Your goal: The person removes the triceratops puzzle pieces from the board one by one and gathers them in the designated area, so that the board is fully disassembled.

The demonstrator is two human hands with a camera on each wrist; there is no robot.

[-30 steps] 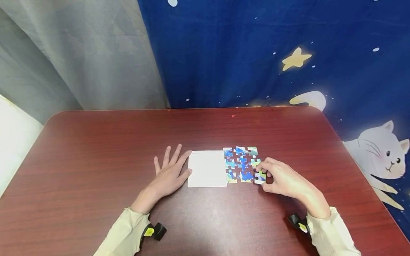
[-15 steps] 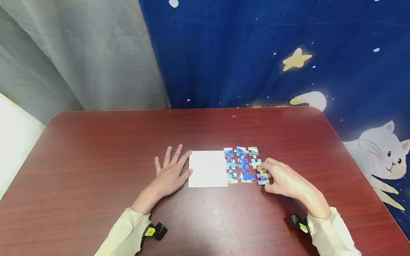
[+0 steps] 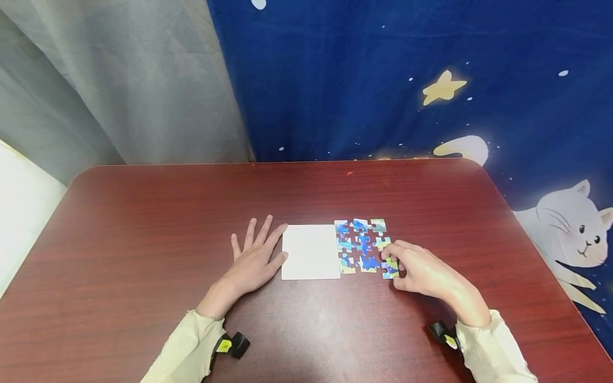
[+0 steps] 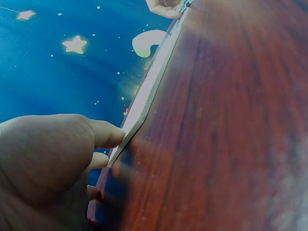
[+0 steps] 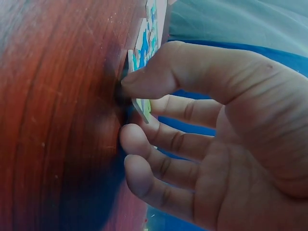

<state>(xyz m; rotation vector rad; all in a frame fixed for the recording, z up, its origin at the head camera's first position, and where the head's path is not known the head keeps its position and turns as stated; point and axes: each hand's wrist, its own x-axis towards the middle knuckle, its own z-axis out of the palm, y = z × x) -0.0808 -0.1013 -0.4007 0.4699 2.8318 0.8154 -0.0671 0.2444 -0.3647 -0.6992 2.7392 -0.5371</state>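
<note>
My left hand (image 3: 251, 264) lies with its fingers spread on the table; its thumb and index finger touch the left edge of a square white board (image 3: 311, 252). In the left wrist view the board (image 4: 153, 82) shows as a thin slab. Right of it, jigsaw pieces (image 3: 369, 264) with a blue, green and yellow picture lie in loose rows with small gaps. My right hand (image 3: 423, 270) pinches the near right corner jigsaw piece (image 3: 390, 269) between thumb and fingers. The right wrist view shows this piece (image 5: 142, 109) tilted, partly hidden behind the thumb.
The reddish-brown wooden table (image 3: 158, 213) spreads around both hands. A grey curtain (image 3: 143, 80) and a blue curtain (image 3: 335, 80) with stars and a cat hang behind its far edge. A black wrist device (image 3: 238, 345) sits by the left sleeve.
The corner jigsaw piece in my right hand shifted right, away from its neighbour, then came back left and slightly nearer to me. My left hand and the white board stayed in place.
</note>
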